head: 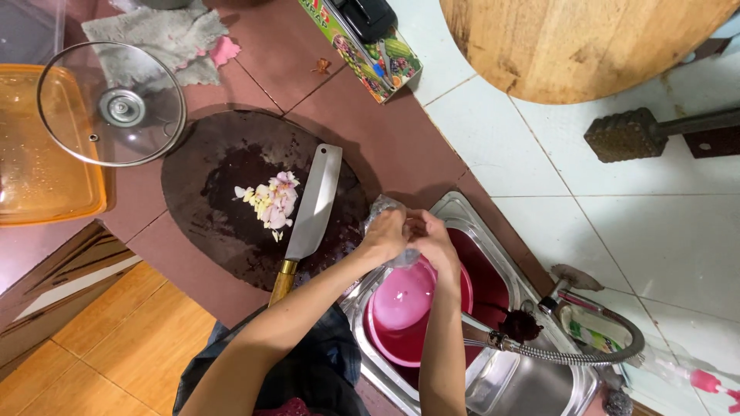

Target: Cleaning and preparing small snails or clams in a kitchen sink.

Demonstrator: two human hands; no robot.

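Observation:
My left hand [384, 233] and my right hand [432, 237] meet over the edge of the steel sink [501, 381], both gripping a crumpled clear plastic bag [383, 206]. Right below them a pink plastic bowl [405, 312] sits in the sink. To the left lies a dark round chopping board [223, 223] with a small pile of chopped pale pink and yellow pieces [271, 202]. A cleaver [314, 208] with a wooden handle rests on the board beside the pile.
A glass pot lid [112, 104] leans on an orange tray [31, 169] at the left. A grey cloth [166, 38] and a colourful box [362, 46] lie at the back. A round wooden board [570, 46], a meat mallet [628, 135] and a flexible tap hose [555, 354] are at the right.

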